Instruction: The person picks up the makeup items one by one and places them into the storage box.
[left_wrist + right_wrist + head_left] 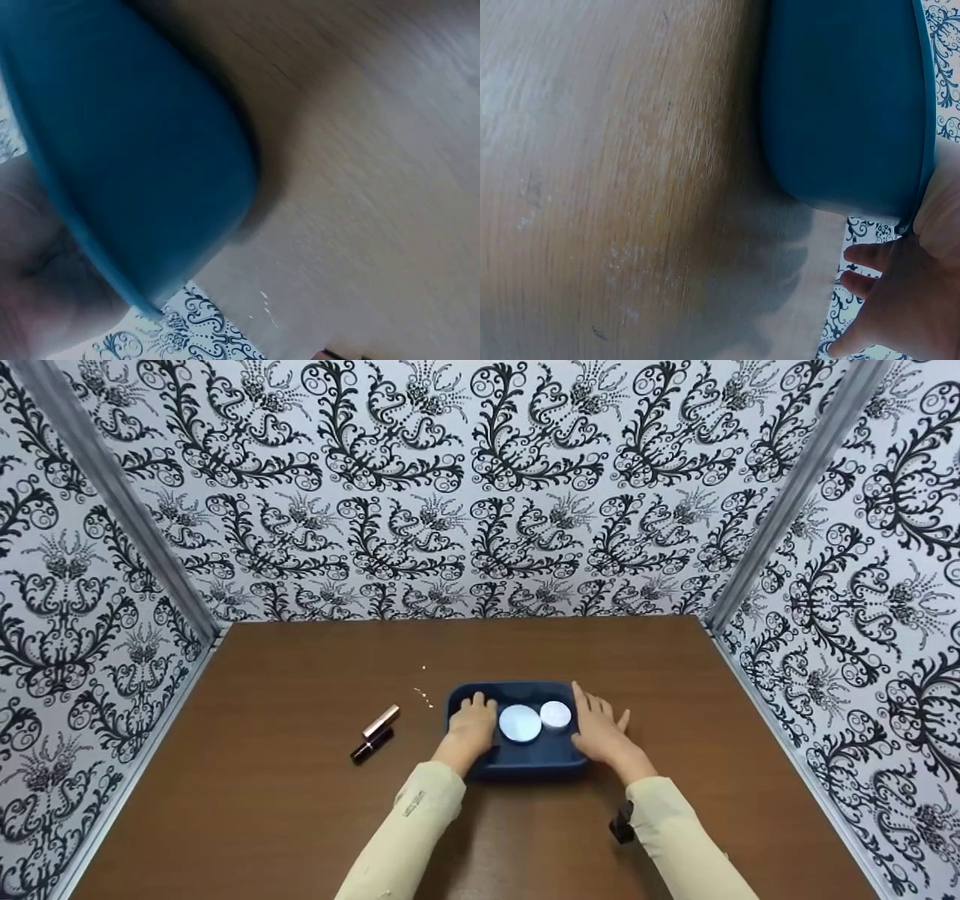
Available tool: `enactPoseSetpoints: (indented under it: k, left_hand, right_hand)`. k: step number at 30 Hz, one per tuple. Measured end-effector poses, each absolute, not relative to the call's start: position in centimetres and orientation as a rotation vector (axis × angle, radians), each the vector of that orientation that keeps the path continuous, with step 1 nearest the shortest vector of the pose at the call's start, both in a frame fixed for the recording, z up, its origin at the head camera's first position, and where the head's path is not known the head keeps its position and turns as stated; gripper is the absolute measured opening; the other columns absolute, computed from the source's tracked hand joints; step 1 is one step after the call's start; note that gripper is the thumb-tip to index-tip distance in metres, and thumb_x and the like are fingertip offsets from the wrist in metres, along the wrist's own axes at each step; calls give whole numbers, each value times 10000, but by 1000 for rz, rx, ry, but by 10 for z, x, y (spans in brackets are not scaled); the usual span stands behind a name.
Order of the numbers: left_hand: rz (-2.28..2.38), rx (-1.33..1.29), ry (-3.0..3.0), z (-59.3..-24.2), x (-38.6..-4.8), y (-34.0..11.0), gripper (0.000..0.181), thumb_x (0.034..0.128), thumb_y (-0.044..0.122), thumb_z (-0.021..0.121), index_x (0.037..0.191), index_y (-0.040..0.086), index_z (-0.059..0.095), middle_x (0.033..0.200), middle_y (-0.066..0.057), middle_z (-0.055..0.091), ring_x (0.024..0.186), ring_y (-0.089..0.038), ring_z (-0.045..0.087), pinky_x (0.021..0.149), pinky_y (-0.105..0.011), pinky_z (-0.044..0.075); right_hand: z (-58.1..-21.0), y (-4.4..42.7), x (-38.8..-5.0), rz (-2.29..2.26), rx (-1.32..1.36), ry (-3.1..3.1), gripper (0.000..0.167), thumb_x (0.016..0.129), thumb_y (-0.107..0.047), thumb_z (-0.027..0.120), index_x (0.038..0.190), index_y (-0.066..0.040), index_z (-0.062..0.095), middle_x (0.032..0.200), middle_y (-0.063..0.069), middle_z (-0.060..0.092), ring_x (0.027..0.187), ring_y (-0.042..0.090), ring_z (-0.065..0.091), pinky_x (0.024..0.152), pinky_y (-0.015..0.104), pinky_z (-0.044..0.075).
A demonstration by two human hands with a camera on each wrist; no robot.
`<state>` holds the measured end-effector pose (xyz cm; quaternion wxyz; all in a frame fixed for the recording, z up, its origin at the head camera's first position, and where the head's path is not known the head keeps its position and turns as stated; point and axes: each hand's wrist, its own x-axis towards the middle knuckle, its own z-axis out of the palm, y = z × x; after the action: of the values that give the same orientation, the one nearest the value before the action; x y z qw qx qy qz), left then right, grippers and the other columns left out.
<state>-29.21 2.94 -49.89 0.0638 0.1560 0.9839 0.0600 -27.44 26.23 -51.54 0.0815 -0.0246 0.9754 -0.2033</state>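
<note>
A dark blue rectangular tray (532,772) stands on the table. In it lie a larger white round lid or jar (520,724) and, to its right, a smaller white round jar (555,715). My left hand (472,725) reaches over the tray's left side, fingers down inside it; whatever lies under them is hidden. The left wrist view shows only part of that hand behind the tray's rim (82,225). My right hand (602,729) rests at the right rim, its fingers spread and fairly straight. In the right wrist view its palm touches the tray wall (847,105).
Left of the tray, a rose-gold tube (381,721) and a black tube with a light band (372,745) lie side by side. Small pale specks (424,695) dot the brown tabletop (300,825). Patterned walls (450,510) enclose the back and sides.
</note>
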Motion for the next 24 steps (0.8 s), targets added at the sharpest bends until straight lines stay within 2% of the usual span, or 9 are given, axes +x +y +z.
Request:
enactPoseSetpoints:
  k: [4, 12, 19, 24]
  left_hand:
    - [410, 553, 2985, -482, -295, 19, 574, 919, 235, 702, 1427, 81, 483, 1489, -184, 444, 1340, -381, 491, 1017, -487, 508]
    - [655, 501, 3056, -445, -295, -35, 555, 886, 218, 736, 1392, 109, 537, 1432, -152, 506, 1295, -374, 531, 1032, -515, 495]
    - [744, 416, 3121, -448, -290, -94, 501, 866, 150, 744, 1339, 95, 588, 1393, -182, 521, 1210, -401, 588, 1011, -516, 502]
    - [739, 311, 3111, -457, -283, -128, 450, 907, 180, 688, 1334, 73, 594, 1397, -206, 518, 1212, -430, 585, 1015, -536, 485]
  right_hand:
    - [-515, 263, -275, -606, -67, 2914, 905, 926, -95, 599, 1613, -140, 11, 1628, 241, 199, 1502, 485, 130, 1103, 800, -38]
    - [-517, 262, -275, -614, -62, 2917, 911, 926, -100, 605, 1612, -138, 7, 1623, 248, 205, 1497, 490, 138, 1102, 802, -31]
    - [-517, 263, -272, -596, -62, 2923, 915, 910, -94, 604, 1610, -120, 16, 1613, 258, 220, 1488, 496, 154, 1099, 808, -21]
    - [-515, 263, -272, -605, -87, 2911, 908, 930, -98, 598, 1612, -137, 0, 1621, 252, 202, 1495, 494, 137, 1097, 805, -42]
